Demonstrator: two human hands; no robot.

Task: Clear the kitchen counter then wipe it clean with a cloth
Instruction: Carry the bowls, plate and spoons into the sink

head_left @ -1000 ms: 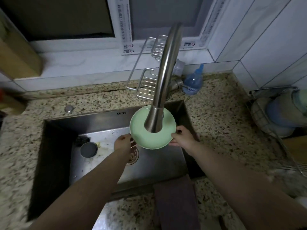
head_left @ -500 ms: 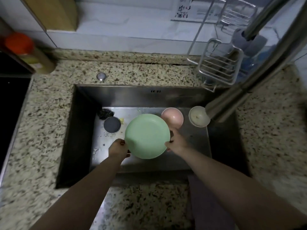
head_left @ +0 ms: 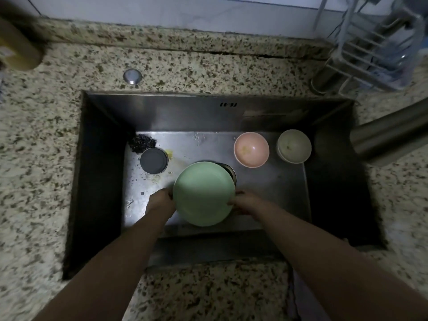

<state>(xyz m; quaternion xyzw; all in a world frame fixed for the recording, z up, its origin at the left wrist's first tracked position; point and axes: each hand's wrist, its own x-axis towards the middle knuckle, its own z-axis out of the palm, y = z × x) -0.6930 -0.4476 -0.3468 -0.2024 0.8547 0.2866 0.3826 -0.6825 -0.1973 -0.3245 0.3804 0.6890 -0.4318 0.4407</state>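
Note:
A round green plate (head_left: 203,193) is low inside the steel sink (head_left: 266,117), partly over the drain. My left hand (head_left: 161,200) grips its left rim and my right hand (head_left: 245,202) grips its right rim. A pink bowl (head_left: 251,149) and a pale beige bowl (head_left: 293,146) stand on the sink floor at the back right. A dark purple cloth (head_left: 298,300) lies on the speckled granite counter (head_left: 208,288) in front of the sink, partly hidden by my right forearm.
A dark round lid (head_left: 153,161) and a black scrubber (head_left: 142,142) sit at the sink's back left. The steel faucet spout (head_left: 389,133) juts in from the right. A wire rack (head_left: 370,49) stands at the back right, a yellowish bottle (head_left: 16,49) at the back left.
Both hands have lowered the green plate deeper into the sink, toward the front. The view has tilted down and closer, so the faucet has slid out to the right.

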